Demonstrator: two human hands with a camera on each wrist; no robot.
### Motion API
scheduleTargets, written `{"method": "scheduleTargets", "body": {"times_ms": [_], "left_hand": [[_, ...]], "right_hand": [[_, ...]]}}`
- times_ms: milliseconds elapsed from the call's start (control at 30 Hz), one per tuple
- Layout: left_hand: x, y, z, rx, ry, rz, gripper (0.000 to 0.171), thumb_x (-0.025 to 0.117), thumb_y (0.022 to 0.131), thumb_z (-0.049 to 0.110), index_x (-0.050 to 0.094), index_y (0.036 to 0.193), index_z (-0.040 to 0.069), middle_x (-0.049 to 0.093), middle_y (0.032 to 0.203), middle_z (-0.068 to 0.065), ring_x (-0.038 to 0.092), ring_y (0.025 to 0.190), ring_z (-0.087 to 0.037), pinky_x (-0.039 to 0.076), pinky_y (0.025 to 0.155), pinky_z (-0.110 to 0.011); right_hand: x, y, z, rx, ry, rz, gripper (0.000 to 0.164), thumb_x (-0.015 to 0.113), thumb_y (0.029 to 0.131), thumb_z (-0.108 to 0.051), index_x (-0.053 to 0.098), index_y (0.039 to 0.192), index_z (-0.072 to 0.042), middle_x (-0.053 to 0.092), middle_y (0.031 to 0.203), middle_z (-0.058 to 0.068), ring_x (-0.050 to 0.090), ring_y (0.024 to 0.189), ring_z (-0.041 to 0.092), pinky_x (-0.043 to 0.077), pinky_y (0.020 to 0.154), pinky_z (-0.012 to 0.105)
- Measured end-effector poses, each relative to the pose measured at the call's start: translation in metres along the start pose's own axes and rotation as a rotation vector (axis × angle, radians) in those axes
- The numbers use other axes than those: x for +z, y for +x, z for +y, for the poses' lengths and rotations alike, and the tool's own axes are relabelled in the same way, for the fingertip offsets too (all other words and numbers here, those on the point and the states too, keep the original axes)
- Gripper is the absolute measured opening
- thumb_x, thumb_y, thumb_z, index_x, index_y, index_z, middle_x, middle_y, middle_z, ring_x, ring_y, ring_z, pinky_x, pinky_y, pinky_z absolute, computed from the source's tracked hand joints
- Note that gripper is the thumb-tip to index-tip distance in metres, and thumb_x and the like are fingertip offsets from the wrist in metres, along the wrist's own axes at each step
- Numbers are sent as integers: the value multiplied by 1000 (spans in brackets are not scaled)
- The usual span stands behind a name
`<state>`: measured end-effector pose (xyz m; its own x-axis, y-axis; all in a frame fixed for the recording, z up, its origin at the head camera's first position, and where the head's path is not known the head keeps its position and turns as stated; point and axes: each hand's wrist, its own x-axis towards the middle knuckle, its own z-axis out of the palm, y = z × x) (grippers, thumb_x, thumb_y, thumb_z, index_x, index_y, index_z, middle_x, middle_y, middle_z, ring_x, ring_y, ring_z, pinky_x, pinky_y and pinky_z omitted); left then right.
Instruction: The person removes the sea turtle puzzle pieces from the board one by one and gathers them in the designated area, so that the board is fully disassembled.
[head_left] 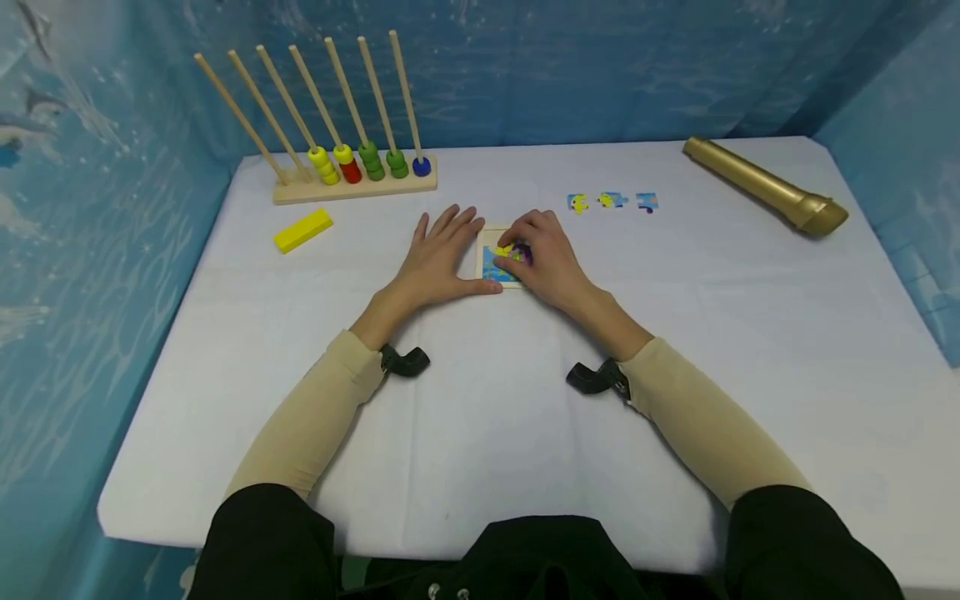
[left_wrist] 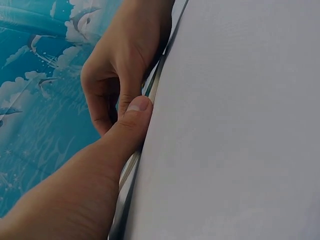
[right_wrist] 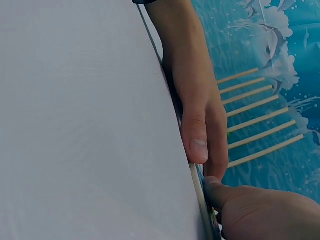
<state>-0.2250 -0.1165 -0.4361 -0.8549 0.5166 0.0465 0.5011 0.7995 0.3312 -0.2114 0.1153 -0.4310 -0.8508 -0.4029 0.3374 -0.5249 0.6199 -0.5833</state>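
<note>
A small jigsaw puzzle in a pale wooden tray (head_left: 480, 265) lies between the hands; it has a blue, yellow and purple picture. My left hand (head_left: 433, 265) lies flat with its fingers straight, the thumb resting along the tray's near edge and the fingertips by its left side. Over the tray's right part, my right hand (head_left: 546, 260) bends its fingers and pinches a yellow and purple puzzle piece (head_left: 519, 249) between thumb and forefinger. The hand hides the tray's right side. In the left wrist view, the right hand's fingers (left_wrist: 131, 82) point down at the tray.
Three loose puzzle pieces (head_left: 612, 200) lie in a row beyond the right hand. A wooden peg rack (head_left: 352, 187) with coloured beads stands at the back left, near a yellow block (head_left: 303, 230). A gold microphone-shaped object (head_left: 765, 185) lies at the back right.
</note>
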Motion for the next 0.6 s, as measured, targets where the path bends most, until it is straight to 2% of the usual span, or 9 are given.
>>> {"method": "scheduleTargets", "body": {"times_ms": [267,600], "left_hand": [[0,0,0,-5,-7,-2,113,71,83,78,29,168,18,19,177,-2,4,166,-25,-6,130,-60],[0,0,1,3,-15,3,111,72,83,77,30,168,17,21,177,-3,6,166,-26,-5,130,-61]], "right_hand": [[0,2,-1,36,15,-37,29,81,95,-21,68,115,-4,60,123,15,48,116,32,42,103,47],[1,2,3,100,154,-17,22,80,95,-15,69,113,-7,70,113,10,51,104,26,43,90,39]]}}
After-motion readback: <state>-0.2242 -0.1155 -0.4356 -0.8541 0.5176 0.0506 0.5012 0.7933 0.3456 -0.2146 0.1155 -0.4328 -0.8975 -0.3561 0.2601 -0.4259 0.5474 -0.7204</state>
